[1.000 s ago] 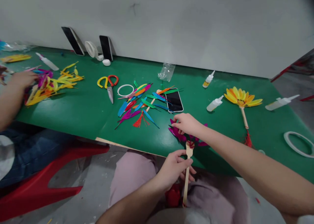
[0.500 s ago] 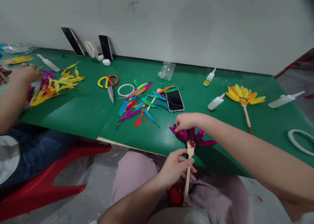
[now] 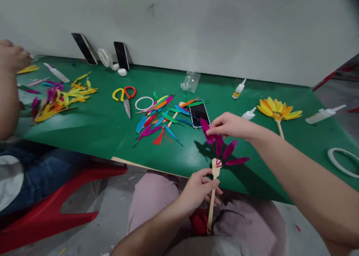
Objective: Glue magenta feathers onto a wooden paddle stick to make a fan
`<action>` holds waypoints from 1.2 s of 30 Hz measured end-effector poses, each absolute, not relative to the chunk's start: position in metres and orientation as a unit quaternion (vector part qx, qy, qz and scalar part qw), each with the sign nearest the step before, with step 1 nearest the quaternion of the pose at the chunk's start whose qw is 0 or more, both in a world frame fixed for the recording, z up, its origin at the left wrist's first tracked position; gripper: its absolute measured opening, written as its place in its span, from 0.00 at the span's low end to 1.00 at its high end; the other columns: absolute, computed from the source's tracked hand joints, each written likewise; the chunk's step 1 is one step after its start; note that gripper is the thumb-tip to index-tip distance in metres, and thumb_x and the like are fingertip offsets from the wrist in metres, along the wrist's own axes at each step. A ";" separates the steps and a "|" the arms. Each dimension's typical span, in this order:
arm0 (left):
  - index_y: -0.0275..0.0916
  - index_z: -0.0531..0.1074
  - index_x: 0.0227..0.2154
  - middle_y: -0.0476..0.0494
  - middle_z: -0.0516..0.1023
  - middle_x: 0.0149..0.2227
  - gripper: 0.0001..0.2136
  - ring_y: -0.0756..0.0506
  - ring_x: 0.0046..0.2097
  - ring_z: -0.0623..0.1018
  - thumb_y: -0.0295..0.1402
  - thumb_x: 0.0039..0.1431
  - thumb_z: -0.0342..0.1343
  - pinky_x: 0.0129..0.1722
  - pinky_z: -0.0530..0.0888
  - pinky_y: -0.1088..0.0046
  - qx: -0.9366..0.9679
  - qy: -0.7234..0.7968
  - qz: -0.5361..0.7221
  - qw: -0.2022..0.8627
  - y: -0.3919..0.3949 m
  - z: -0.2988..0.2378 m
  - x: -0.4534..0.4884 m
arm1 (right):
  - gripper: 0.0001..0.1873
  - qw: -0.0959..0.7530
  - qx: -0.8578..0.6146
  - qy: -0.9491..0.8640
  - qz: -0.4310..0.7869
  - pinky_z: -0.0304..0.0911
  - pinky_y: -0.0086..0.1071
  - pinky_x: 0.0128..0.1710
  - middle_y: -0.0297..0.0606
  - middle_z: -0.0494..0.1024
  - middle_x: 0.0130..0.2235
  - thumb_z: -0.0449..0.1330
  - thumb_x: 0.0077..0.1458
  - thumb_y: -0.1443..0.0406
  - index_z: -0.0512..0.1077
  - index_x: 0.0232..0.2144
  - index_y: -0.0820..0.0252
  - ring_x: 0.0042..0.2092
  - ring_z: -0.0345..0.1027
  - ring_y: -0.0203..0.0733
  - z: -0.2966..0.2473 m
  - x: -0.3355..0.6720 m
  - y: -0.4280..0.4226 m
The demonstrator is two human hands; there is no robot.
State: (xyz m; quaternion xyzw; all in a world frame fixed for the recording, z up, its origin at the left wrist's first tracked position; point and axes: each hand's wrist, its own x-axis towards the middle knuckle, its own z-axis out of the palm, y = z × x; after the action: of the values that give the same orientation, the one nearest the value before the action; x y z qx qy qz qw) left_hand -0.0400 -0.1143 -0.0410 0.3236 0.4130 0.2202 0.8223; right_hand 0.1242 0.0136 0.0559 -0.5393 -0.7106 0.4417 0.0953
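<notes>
Just past the table's front edge, my left hand (image 3: 198, 188) is closed around a wooden fan handle (image 3: 211, 209) whose wider head (image 3: 215, 167) points away from me. Several magenta feathers (image 3: 230, 149) spread out from that head, with a shiny wet-looking spot where they meet. My right hand (image 3: 228, 125) pinches a magenta feather (image 3: 205, 129) on the left side of the spread; whether its base touches the wood is hard to make out. Beyond my hands lies a pile of coloured feathers (image 3: 162, 116), partly over a phone (image 3: 200, 113).
Glue bottles (image 3: 238, 89) and a yellow feather fan (image 3: 277, 108) are on the right, near a tape ring (image 3: 335, 162). Scissors (image 3: 126, 99) and a white ring (image 3: 144, 103) lie left of centre. A co-worker's hand (image 3: 14, 58) is at far left, by yellow feathers (image 3: 67, 99).
My right hand has lifted up and away from the handle's head, raising the left-side magenta feather with it. My left hand stays on the handle. The co-worker's hand has risen off the feathers.
</notes>
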 end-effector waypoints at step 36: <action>0.35 0.65 0.44 0.43 0.75 0.28 0.17 0.54 0.17 0.70 0.37 0.52 0.52 0.12 0.64 0.84 0.458 0.379 0.127 0.794 -0.051 -0.021 -0.047 | 0.14 0.091 -0.532 -0.704 0.461 0.61 0.27 0.27 0.32 0.74 0.27 0.59 0.44 0.61 0.70 0.36 0.57 0.28 0.67 0.34 0.068 0.161 0.019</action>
State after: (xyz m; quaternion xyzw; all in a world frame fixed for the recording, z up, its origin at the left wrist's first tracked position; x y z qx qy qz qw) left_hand -0.0465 -0.0515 -0.0209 0.4578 0.3788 0.1272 0.7942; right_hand 0.1612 0.0188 0.0684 -0.5319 -0.7042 0.4614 0.0910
